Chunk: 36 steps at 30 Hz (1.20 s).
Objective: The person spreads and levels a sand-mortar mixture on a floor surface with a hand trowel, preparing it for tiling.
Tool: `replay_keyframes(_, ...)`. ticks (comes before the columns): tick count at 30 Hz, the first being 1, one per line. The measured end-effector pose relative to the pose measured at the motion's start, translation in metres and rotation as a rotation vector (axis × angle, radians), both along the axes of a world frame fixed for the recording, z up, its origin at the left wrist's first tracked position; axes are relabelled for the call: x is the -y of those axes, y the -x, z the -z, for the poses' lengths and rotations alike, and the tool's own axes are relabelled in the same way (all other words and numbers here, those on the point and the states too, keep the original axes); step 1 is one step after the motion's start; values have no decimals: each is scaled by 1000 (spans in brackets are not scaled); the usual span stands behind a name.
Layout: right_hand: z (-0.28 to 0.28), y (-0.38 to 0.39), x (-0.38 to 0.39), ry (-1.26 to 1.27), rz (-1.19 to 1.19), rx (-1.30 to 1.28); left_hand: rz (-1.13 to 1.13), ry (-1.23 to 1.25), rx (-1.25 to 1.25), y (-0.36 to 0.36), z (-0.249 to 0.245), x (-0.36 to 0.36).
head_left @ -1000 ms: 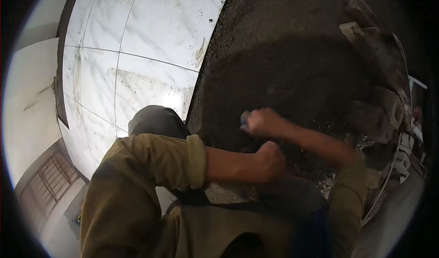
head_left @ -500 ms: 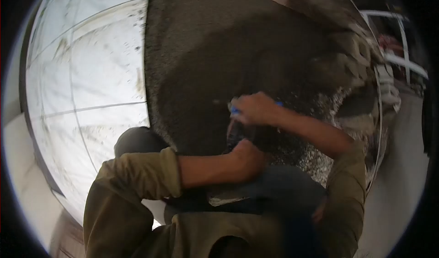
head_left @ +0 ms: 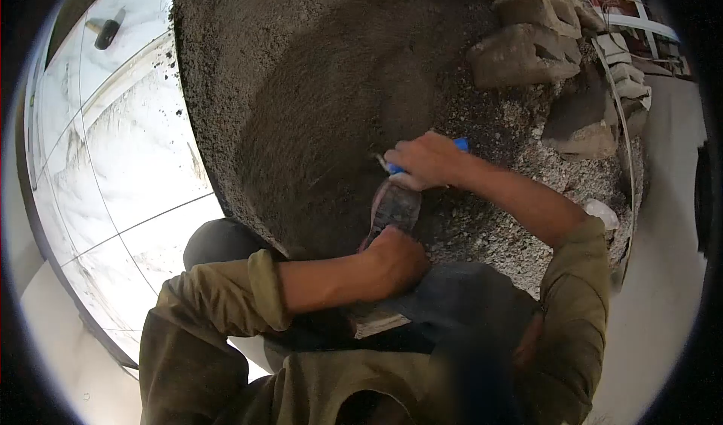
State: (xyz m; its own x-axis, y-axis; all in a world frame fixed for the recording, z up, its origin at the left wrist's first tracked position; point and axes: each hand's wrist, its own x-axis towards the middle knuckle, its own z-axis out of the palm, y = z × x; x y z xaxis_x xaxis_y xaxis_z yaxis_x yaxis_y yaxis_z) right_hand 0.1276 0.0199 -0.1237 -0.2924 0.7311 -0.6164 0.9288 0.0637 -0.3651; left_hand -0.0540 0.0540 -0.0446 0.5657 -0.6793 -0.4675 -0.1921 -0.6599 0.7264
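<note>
**Past the right edge of the tiled floor [head_left: 147,150], the right hand [head_left: 423,160] held a blue-handled tool [head_left: 461,146]**

The tool was above the near part of a dark sandy bed [head_left: 301,101], well apart from the tiles; the right hand was closed around its handle, fingers curled, with blue showing at both sides of the fist. Just below, a flat greyish piece [head_left: 401,208] with a pinkish edge reached from beneath the right hand to the left hand [head_left: 399,263]; whether it was part of the tool could not be told. The left hand was folded at the lower end of that piece, its back showing; its fingers were hidden, so whether it gripped or merely touched could not be told.

Beside the tiled floor's near right edge stood a bent knee [head_left: 226,243]; toward its far left corner lay a black-headed mallet [head_left: 107,35]. Along the bed's right edge spread pale gravel [head_left: 486,237]; two rough blocks [head_left: 516,57] sat at its far right, one just behind the other; a pale cable [head_left: 624,124] ran beside the rubble, near the wall [head_left: 666,176].
</note>
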Motion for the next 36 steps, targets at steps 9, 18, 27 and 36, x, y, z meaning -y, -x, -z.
replay_keyframes(9, -14, -29, -12, -76, 771, 165, -47, -28, -1, 1, 2, -18)
replay_keyframes(18, 19, 23, -16, 35, 585, 88, -33, -19, -12, 5, 20, -10)
replay_keyframes(27, 7, 61, -16, 49, 439, 62, -92, -28, 97, 14, -2, -18)
replay_keyframes(36, -9, -56, -26, -198, 886, 337, -101, -67, 71, 18, 19, -30)
